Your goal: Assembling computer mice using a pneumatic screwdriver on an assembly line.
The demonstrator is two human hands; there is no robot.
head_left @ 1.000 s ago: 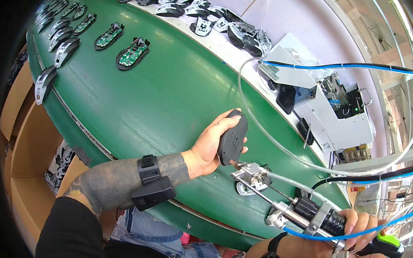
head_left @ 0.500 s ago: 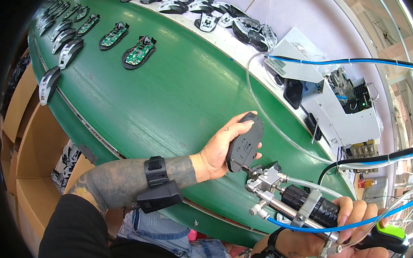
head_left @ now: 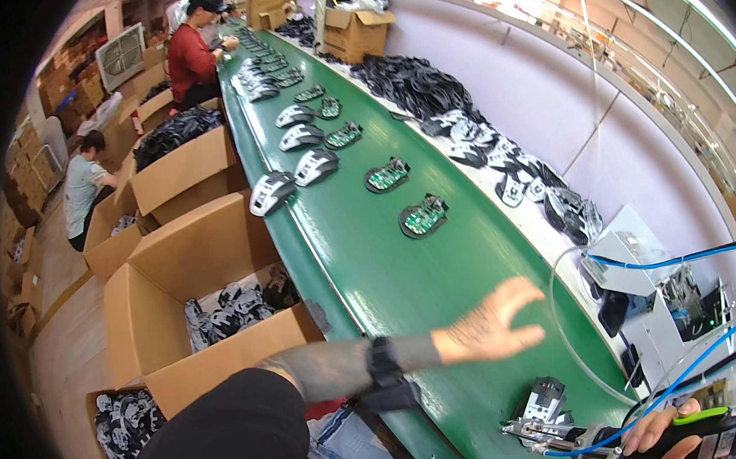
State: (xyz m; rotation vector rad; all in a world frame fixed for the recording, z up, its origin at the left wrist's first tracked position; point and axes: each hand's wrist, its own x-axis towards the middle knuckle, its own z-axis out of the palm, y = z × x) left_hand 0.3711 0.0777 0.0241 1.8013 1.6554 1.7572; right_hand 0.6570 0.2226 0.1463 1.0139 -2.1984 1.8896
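My left hand (head_left: 490, 323) is stretched out over the green conveyor belt (head_left: 406, 286), fingers spread and motion-blurred, holding nothing. A black band sits on that wrist. My right hand (head_left: 655, 435) at the lower right grips a black power screwdriver (head_left: 570, 433) fed by blue hoses. Its metal tip lies next to a black and grey mouse part (head_left: 544, 398) resting on the belt. Further up the belt lie mouse bases with green circuit boards (head_left: 424, 217) and grey mouse shells (head_left: 271, 192), in two rows.
Open cardboard boxes (head_left: 208, 258) with bagged parts stand left of the belt. Black mouse parts are heaped along the far white ledge (head_left: 463, 129). A white machine with cables (head_left: 644, 270) sits at the right. Other people work at the far left.
My left hand has let go of the black mouse part, which now lies by the screwdriver tip. The hand has opened and swung out over the belt. The view has tilted up.
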